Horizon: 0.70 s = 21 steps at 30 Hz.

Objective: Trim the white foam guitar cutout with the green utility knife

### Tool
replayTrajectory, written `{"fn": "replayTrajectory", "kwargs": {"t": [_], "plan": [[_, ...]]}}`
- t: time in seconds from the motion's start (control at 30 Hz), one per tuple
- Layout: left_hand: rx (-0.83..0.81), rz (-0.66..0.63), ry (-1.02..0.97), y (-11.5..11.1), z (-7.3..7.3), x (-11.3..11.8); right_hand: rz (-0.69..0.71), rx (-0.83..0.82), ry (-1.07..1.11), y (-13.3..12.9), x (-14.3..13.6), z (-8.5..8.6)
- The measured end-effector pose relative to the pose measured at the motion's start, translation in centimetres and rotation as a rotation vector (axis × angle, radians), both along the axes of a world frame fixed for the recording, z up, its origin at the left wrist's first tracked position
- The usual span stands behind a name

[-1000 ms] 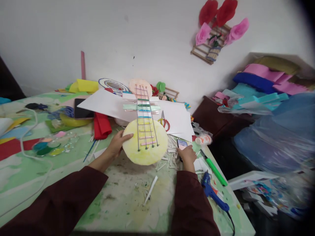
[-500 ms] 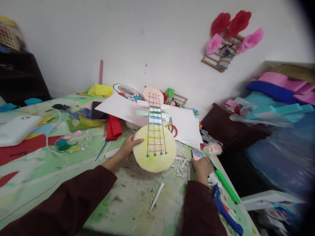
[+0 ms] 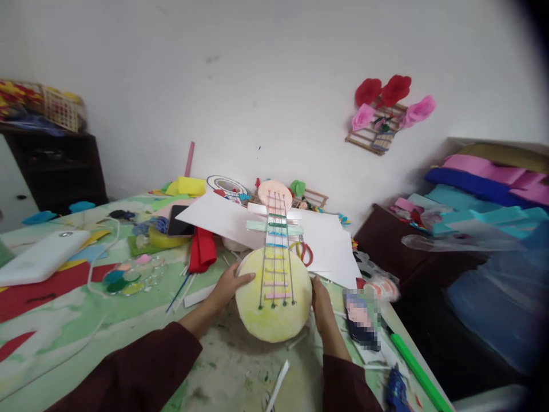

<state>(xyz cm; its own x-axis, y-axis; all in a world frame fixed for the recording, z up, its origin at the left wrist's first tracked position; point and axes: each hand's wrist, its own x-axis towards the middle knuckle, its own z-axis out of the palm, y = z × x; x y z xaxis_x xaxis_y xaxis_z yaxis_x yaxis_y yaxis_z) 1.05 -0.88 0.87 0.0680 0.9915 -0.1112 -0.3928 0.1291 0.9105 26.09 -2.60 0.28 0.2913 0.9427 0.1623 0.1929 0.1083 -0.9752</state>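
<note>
While the left hand point(image 3: 225, 290) and right hand point(image 3: 323, 306) grip it at nine and three o'clock, the yellow round-bodied card guitar point(image 3: 277, 317) leans above the green-painted table point(image 3: 227, 372), four dark strings point(image 3: 291, 280) fitted and apparently little left. White paper sheets point(image 3: 332, 240) crowd twelve; six has room beside a white paper strip point(image 3: 278, 384); the table's edge lies toward four.

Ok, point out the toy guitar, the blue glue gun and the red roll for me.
Toy guitar point(image 3: 275, 269): head view, on its round yellow body.
Blue glue gun point(image 3: 397, 392): head view, on its visible blue casing.
Red roll point(image 3: 202, 252): head view, middle of its side.
</note>
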Motion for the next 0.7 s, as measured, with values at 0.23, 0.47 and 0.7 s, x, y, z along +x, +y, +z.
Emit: {"fn": "replayTrajectory", "kwargs": {"t": [0.23,0.47,0.7], "plan": [[0.040,-0.013,0.033,-0.2,0.2,0.2,-0.018,-0.063,-0.012,-0.6,-1.3,0.3],[0.107,0.001,0.073,-0.4,0.3,0.0,-0.031,0.002,0.087,-0.6,-2.2,-0.5],[0.150,0.002,0.094,0.1,-0.6,0.0,-0.002,0.016,0.155,-0.8,-2.7,-0.3]]}}
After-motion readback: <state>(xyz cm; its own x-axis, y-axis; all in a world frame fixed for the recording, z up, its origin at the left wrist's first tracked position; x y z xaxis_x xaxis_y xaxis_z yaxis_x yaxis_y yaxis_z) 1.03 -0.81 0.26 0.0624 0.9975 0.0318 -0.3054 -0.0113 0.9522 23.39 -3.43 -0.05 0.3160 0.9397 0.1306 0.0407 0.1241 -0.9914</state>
